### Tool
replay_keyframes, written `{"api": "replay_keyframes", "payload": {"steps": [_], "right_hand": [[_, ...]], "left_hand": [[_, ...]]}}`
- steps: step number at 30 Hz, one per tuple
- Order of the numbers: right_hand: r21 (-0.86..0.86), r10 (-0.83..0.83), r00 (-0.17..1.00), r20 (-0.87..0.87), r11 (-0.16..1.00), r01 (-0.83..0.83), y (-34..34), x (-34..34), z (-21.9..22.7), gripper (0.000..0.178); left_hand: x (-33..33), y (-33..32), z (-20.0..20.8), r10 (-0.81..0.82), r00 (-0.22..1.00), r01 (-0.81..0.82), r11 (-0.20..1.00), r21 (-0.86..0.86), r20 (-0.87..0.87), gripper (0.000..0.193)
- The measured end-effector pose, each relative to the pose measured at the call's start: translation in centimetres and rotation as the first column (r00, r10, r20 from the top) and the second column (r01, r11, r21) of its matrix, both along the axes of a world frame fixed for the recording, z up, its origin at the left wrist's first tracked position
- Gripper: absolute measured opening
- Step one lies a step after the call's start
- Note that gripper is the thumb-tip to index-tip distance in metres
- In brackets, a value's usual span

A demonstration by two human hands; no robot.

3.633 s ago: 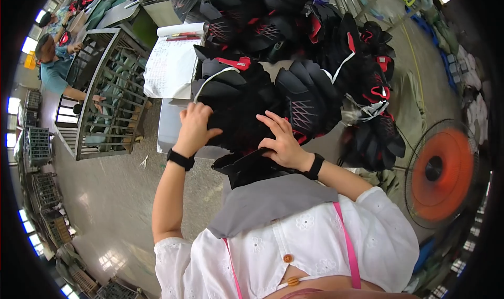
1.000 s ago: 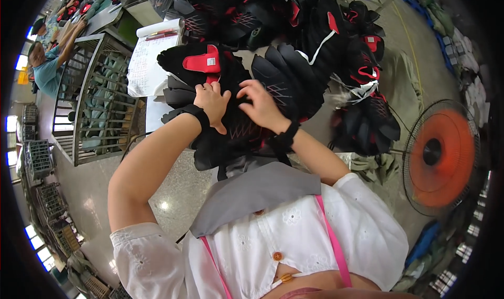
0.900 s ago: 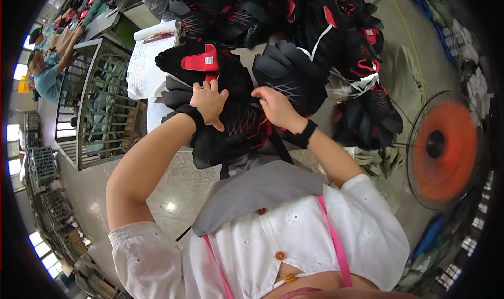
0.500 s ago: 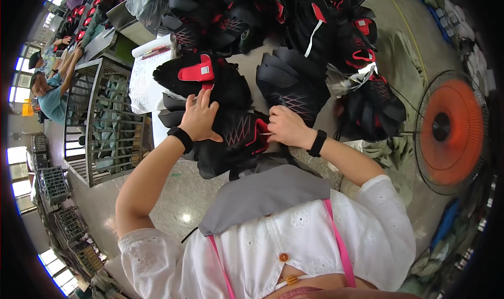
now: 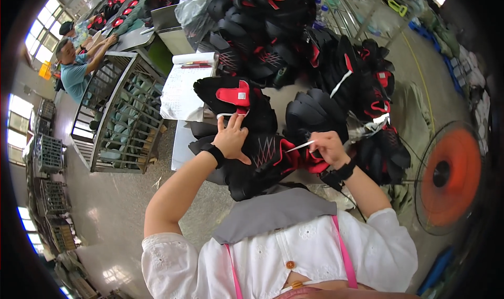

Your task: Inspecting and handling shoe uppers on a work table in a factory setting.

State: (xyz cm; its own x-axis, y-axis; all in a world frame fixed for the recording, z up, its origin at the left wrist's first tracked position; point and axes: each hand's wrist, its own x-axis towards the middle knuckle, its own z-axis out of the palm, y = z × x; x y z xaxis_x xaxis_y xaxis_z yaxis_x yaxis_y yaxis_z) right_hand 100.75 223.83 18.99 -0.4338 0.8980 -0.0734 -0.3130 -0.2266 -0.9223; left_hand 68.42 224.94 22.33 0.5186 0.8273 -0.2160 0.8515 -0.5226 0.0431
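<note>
A bundle of black shoe uppers (image 5: 262, 151) with red lining and a grey criss-cross pattern lies right in front of me. Spread flat across its left part is my left hand (image 5: 231, 139), its fingertips at a second bundle of uppers (image 5: 257, 110) with a red tongue and a white label. My right hand (image 5: 329, 148) is closed in a pinch on a thin white strip (image 5: 300, 146). This strip runs taut from the red-lined opening of the near bundle. Beyond my right hand sits another stack of black uppers (image 5: 316, 112).
Large piles of uppers (image 5: 268, 26) fill the table's far side. A notepad with pens (image 5: 190, 86) lies at left, above a metal cage cart (image 5: 123, 120). An orange fan (image 5: 452, 175) stands at right. A co-worker (image 5: 76, 70) sits at the far left.
My right hand has drawn back to the right and lifted off the bundle, stretching the white strip out. My left hand stays on the uppers. The whole view has shifted.
</note>
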Motion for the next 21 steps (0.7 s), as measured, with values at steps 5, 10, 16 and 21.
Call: {"api": "replay_keyframes", "payload": {"steps": [5,10,16,21], "right_hand": [[-0.269,-0.378,0.747,-0.547,0.924,0.271,1.7,1.6,0.1,0.029],[-0.343,-0.073,0.995,-0.071,0.938,0.044,2.3,2.3,4.3,0.018],[-0.343,0.641,0.518,0.566,0.755,-0.559,3.5,0.2,6.4,0.033],[-0.369,0.716,0.295,0.633,0.614,-0.698,4.4,-4.0,6.1,0.032]], "left_hand": [[-0.1,-0.1,-0.2,0.000,0.999,-0.002,1.000,0.031,0.053,0.086],[0.4,1.3,-0.3,-0.035,0.998,0.033,0.999,0.038,0.046,0.084],[0.2,2.0,-0.8,-0.059,0.995,0.058,0.998,0.009,0.081,0.080],[0.3,1.9,-1.0,-0.078,0.994,0.078,0.997,0.010,0.081,0.083]]}}
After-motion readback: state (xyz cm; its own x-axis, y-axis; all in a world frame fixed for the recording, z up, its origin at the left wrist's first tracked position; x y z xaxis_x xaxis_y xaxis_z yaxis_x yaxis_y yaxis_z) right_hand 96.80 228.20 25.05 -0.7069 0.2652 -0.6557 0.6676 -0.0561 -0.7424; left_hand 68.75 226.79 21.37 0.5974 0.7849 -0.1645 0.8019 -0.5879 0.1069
